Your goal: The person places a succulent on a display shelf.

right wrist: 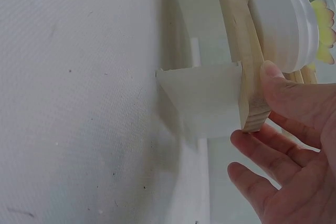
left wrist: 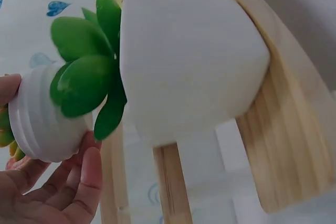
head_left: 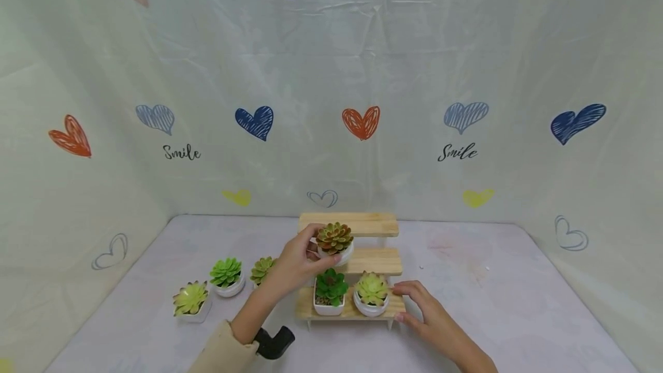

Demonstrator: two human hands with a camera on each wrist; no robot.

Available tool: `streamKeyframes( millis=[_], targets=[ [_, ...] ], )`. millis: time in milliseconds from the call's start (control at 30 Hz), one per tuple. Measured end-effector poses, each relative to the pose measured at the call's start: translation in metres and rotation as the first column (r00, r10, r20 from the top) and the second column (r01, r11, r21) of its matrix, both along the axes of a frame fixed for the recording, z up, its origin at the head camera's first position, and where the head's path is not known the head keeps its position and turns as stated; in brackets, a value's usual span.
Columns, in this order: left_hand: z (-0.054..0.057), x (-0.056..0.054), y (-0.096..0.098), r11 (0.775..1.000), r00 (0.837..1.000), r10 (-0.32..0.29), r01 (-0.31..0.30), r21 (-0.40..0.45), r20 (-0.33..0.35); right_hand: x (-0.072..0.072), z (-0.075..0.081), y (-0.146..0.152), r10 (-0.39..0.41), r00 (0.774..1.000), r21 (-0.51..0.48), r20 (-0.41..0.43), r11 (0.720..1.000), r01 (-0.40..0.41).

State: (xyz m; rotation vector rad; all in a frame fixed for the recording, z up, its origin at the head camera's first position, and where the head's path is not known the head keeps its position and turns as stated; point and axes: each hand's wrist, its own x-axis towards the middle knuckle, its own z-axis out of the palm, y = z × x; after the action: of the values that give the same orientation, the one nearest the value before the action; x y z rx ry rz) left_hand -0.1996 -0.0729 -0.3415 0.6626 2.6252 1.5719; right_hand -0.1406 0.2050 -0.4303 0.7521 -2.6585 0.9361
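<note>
My left hand holds a potted succulent with reddish-green leaves above the three-tier wooden plant stand, near its middle step. In the left wrist view, its round white pot lies between thumb and fingers. On the lowest step stand a dark green succulent in a squarish white pot and a pale yellow-green succulent in a round one. My right hand grips the right end of that step, thumb on the board beside the round pot, other fingers around its end.
Left of the stand sit a yellow-green succulent, a bright green succulent and another succulent, partly behind the left forearm. A black curved object is by the left sleeve. A heart-printed curtain hangs behind the table.
</note>
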Motion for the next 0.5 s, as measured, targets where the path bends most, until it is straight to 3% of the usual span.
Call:
streamKeyframes(
  millis=[233, 500],
  targets=[
    [0.002, -0.01, 0.021, 0.992, 0.995, -0.101, 0.102, -0.074, 0.016, -0.002, 0.002, 0.0, -0.017, 0.999, 0.0, 0.045, 1.0, 0.017],
    [-0.001, -0.015, 0.032, 0.974, 0.989, -0.151, 0.149, -0.168, 0.002, -0.001, 0.002, 0.001, -0.017, 0.999, 0.009, 0.031, 1.0, 0.017]
  ],
)
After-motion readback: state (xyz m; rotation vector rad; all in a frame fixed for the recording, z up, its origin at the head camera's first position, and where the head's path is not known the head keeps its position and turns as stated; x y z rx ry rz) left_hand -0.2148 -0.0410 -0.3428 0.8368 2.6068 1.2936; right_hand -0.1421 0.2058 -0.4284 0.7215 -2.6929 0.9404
